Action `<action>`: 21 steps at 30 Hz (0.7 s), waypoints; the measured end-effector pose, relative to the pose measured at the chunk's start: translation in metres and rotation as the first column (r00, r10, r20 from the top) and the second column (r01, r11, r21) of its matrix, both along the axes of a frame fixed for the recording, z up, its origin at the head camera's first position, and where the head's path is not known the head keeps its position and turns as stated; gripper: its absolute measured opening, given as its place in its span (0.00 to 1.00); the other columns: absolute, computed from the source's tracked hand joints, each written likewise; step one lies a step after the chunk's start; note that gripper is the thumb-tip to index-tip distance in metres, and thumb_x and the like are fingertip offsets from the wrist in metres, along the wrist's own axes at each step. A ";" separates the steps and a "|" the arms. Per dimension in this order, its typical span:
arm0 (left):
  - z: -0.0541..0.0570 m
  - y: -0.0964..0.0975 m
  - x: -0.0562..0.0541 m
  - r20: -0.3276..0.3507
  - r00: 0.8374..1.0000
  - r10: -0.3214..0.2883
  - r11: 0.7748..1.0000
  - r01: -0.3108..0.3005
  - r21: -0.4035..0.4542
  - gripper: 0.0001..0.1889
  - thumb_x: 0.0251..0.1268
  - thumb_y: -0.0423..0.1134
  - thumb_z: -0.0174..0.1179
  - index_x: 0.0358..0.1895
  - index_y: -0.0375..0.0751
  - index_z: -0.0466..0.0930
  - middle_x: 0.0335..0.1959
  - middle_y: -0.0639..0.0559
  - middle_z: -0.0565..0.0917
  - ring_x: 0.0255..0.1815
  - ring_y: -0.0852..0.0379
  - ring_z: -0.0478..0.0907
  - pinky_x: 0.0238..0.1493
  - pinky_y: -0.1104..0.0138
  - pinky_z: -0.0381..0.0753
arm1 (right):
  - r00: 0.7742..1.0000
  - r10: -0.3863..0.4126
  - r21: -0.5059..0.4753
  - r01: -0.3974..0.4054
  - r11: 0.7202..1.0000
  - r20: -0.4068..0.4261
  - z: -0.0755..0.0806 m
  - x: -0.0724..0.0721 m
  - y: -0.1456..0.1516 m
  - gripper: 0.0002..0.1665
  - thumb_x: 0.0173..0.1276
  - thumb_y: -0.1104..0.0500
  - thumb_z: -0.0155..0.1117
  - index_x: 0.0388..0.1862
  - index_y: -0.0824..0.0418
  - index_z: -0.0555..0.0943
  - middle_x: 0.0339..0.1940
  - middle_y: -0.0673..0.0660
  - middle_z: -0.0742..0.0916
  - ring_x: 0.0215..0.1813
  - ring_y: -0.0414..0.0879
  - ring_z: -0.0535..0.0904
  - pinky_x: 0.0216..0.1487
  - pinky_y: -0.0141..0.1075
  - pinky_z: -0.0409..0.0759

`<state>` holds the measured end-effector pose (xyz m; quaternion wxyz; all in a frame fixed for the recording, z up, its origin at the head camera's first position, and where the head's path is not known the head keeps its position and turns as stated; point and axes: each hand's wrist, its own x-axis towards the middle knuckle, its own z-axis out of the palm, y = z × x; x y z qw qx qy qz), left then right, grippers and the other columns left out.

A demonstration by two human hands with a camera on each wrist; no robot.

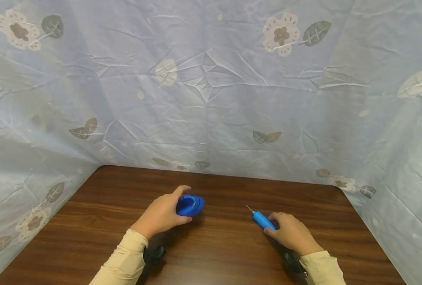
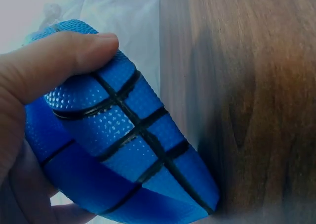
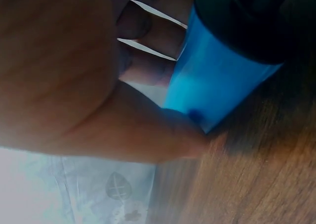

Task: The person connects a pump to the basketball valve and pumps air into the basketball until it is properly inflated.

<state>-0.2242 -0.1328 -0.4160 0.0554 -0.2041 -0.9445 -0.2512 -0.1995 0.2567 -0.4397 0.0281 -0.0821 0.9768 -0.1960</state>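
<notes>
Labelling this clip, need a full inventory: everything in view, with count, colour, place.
Caved-in ball: 1, blue with black lines, held in the left hand
Pump: 1, blue with a black end, held in the right hand
Needle: 1, thin, colour hard to tell, on the pump's far tip
Table: 1, brown wood grain, under both hands
Patterned cloth: count unclear, pale blue-grey with flowers and leaves, behind and beside the table
Wrist devices: 2, black, one at each wrist
Sleeves: 2, cream, one on each arm
Left hand: 1, bare, gripping the ball
Right hand: 1, bare, gripping the pump
</notes>
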 end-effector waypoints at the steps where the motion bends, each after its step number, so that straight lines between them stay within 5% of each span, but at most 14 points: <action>1: 0.000 0.000 0.000 -0.002 1.000 -0.002 1.000 0.002 0.000 0.41 0.52 0.50 0.81 0.71 0.52 0.71 0.55 0.46 0.86 0.52 0.46 0.85 0.51 0.49 0.84 | 1.000 -0.003 0.002 0.003 1.000 0.003 0.000 0.000 0.000 0.21 0.63 0.49 0.79 0.49 0.59 0.86 0.42 0.51 0.88 0.40 0.44 0.82 0.42 0.49 0.83; 7: -0.004 0.000 -0.004 -0.107 0.993 -0.050 0.999 0.048 -0.022 0.29 0.53 0.51 0.80 0.58 0.50 0.81 0.50 0.53 0.88 0.51 0.51 0.84 0.55 0.50 0.83 | 1.000 -0.013 0.004 0.013 1.000 0.006 0.001 0.000 0.001 0.19 0.61 0.49 0.80 0.45 0.58 0.85 0.37 0.50 0.87 0.35 0.42 0.79 0.37 0.46 0.81; 12: -0.005 0.003 -0.013 -0.180 0.982 -0.061 0.997 0.049 -0.067 0.32 0.50 0.53 0.82 0.58 0.47 0.80 0.52 0.51 0.88 0.53 0.48 0.83 0.63 0.49 0.76 | 0.997 0.016 -0.044 -0.019 0.999 -0.078 0.002 -0.003 0.001 0.17 0.65 0.51 0.77 0.49 0.55 0.86 0.44 0.51 0.88 0.41 0.44 0.83 0.43 0.49 0.84; 21: -0.002 0.008 -0.024 -0.158 0.986 -0.047 0.997 0.037 -0.065 0.38 0.51 0.54 0.81 0.63 0.46 0.75 0.54 0.49 0.85 0.53 0.46 0.82 0.60 0.48 0.78 | 0.978 0.042 -0.149 -0.074 0.986 -0.206 0.019 -0.009 -0.009 0.21 0.71 0.50 0.72 0.59 0.55 0.84 0.49 0.51 0.89 0.44 0.44 0.84 0.45 0.49 0.84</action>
